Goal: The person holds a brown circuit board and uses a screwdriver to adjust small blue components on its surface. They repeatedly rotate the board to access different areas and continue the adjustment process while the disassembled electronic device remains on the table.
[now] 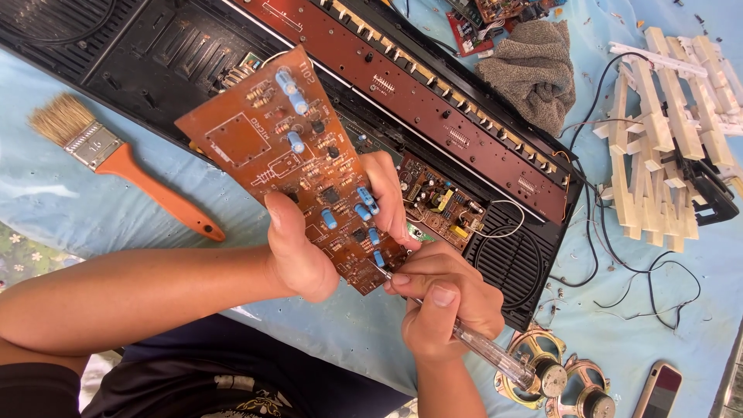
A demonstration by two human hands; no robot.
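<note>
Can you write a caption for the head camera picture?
Left hand holds a brown circuit board; right hand pokes it with a clear-handled tool.

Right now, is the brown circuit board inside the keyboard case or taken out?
Taken out. The left hand holds the brown circuit board up above the open black case, while the right hand touches a clear-handled tool to its edge.

Head cam looks steeply down, close over table (70,209), only 1 view
</note>
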